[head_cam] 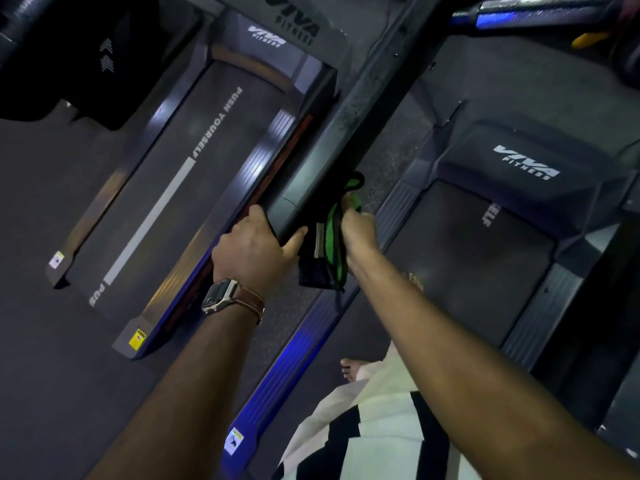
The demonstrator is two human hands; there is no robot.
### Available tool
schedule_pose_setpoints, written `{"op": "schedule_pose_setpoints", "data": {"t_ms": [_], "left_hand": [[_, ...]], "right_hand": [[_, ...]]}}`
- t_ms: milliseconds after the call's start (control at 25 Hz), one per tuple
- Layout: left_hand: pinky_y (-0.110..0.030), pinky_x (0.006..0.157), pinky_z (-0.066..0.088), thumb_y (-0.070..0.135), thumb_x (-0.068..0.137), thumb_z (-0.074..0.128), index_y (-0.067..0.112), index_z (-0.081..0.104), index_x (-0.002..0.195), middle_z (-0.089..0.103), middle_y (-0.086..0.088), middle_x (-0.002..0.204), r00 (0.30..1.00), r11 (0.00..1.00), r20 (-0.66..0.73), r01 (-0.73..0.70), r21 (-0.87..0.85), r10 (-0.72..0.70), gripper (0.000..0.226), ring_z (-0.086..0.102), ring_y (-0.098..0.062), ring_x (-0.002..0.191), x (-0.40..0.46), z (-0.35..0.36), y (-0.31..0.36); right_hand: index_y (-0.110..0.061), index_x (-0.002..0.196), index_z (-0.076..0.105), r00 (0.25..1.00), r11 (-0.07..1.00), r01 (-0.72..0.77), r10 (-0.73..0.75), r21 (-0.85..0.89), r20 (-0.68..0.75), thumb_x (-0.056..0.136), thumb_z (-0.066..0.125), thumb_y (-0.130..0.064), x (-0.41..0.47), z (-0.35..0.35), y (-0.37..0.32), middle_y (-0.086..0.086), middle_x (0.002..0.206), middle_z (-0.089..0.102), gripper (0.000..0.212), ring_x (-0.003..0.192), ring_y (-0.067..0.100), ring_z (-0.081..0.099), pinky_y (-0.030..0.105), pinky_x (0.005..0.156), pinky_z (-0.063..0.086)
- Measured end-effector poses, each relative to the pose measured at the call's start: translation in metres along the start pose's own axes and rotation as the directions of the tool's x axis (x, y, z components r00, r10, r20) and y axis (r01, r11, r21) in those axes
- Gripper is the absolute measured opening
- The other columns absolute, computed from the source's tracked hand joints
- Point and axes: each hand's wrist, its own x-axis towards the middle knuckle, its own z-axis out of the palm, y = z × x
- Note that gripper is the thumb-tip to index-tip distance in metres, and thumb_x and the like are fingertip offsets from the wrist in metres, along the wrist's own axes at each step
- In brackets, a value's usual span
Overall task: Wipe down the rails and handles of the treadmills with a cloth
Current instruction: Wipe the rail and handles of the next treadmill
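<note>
A dark treadmill rail (346,126) runs diagonally from the upper right down to the middle of the view. My left hand (256,247), with a watch on its wrist, grips the rail's lower end, fingers over the far side and thumb along the near side. A dark cloth with green edging (329,237) hangs against the rail's right side. My right hand (356,230) holds this cloth bunched in curled fingers, right next to the rail.
Below lie two treadmills: one belt (194,188) at the left printed "PUSH YOURSELF", another belt (460,265) at the right. A blue-lit side strip (294,368) runs between them. My bare feet (349,370) stand on the right treadmill. A console edge (519,12) is at the top right.
</note>
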Motion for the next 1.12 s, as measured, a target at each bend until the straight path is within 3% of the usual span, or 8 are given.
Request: {"op": "schedule_pose_setpoints", "data": {"t_ms": [80, 200, 320, 480, 680, 840, 960, 1120], "left_hand": [[-0.037, 0.058, 0.034, 0.077, 0.082, 0.048, 0.01, 0.046, 0.1, 0.066, -0.016, 0.096, 1.0, 1.0, -0.004, -0.007, -0.001, 0.007, 0.069, 0.064, -0.041, 0.086, 0.0, -0.001, 0.001], [-0.037, 0.057, 0.034, 0.082, 0.082, 0.038, 0.011, 0.045, 0.096, 0.066, -0.016, 0.093, 0.999, 1.0, -0.027, -0.021, -0.017, 0.021, 0.073, 0.064, -0.041, 0.083, -0.003, 0.001, 0.002], [-0.039, 0.058, 0.034, 0.081, 0.084, 0.03, 0.011, 0.042, 0.092, 0.065, -0.02, 0.091, 0.998, 1.0, -0.055, -0.004, -0.024, 0.003, 0.071, 0.063, -0.045, 0.083, -0.001, 0.002, 0.004], [-0.04, 0.059, 0.032, 0.069, 0.094, 0.023, 0.011, 0.041, 0.087, 0.063, -0.028, 0.092, 0.997, 1.0, -0.08, 0.011, -0.021, -0.013, 0.061, 0.061, -0.048, 0.085, 0.0, 0.002, 0.005], [-0.041, 0.066, 0.04, 0.076, 0.09, 0.02, 0.006, 0.058, 0.081, 0.063, -0.031, 0.092, 0.999, 0.999, -0.015, 0.031, -0.026, -0.031, 0.081, 0.06, -0.049, 0.087, 0.025, 0.004, -0.002], [-0.038, 0.069, 0.038, 0.082, 0.085, 0.021, 0.012, 0.056, 0.078, 0.064, -0.027, 0.095, 0.996, 0.99, 0.05, 0.077, -0.12, -0.072, 0.079, 0.06, -0.045, 0.09, 0.028, 0.001, 0.003], [-0.041, 0.07, 0.042, 0.089, 0.079, 0.018, 0.015, 0.054, 0.078, 0.064, -0.026, 0.097, 0.995, 0.99, 0.01, 0.097, -0.098, -0.096, 0.082, 0.06, -0.046, 0.092, 0.02, 0.002, 0.006], [-0.036, 0.063, 0.038, 0.092, 0.076, 0.017, 0.011, 0.053, 0.074, 0.065, -0.024, 0.088, 0.997, 0.995, 0.003, 0.079, -0.056, -0.079, 0.088, 0.062, -0.045, 0.087, 0.026, 0.004, 0.005]], "right_hand": [[-0.012, 0.088, 0.065, 0.999, 0.999, 0.027, -0.029, 0.043, 0.034, 0.1, 0.049, -0.043, -0.007, 0.011, -0.006, 0.01, 0.087, 0.066, 0.037, 0.085, 0.029, 0.066, 0.043, 0.089, 0.054], [-0.013, 0.091, 0.065, 0.994, 0.998, -0.057, 0.054, 0.034, 0.098, 0.101, 0.038, -0.049, -0.006, 0.019, 0.004, 0.009, 0.085, 0.07, 0.046, 0.081, 0.024, 0.068, 0.032, 0.078, 0.057], [-0.009, 0.093, 0.068, 0.994, 0.999, -0.045, 0.042, -0.027, -0.105, 0.097, 0.049, -0.05, 0.013, 0.015, 0.019, 0.014, 0.099, 0.074, 0.045, 0.091, 0.029, 0.071, 0.043, 0.087, 0.058], [-0.017, 0.124, 0.063, 0.989, 0.933, -0.14, 0.118, 0.331, 0.087, 0.095, 0.04, -0.065, -0.027, 0.037, 0.018, 0.012, 0.13, 0.064, 0.061, 0.115, 0.029, 0.061, 0.038, 0.1, 0.046], [-0.025, 0.15, 0.03, 0.979, 0.995, 0.1, -0.104, -0.027, -0.175, 0.092, 0.044, -0.065, -0.06, 0.053, 0.023, 0.014, 0.142, 0.047, 0.072, 0.12, 0.036, 0.055, 0.045, 0.103, 0.044], [-0.015, 0.146, 0.04, 0.977, 0.978, 0.118, -0.084, 0.172, -0.194, 0.093, 0.052, -0.058, -0.046, 0.053, 0.014, 0.018, 0.137, 0.056, 0.069, 0.116, 0.035, 0.061, 0.043, 0.1, 0.049], [-0.01, 0.124, 0.058, 0.983, 0.954, -0.081, 0.125, 0.289, -0.137, 0.094, 0.049, -0.059, -0.018, 0.047, 0.012, 0.02, 0.122, 0.067, 0.058, 0.098, 0.032, 0.069, 0.044, 0.09, 0.056], [-0.02, 0.145, 0.035, 0.977, 0.991, 0.077, -0.054, 0.105, -0.207, 0.097, 0.044, -0.055, -0.037, 0.058, 0.011, 0.017, 0.136, 0.052, 0.06, 0.12, 0.038, 0.056, 0.041, 0.101, 0.043]]}}
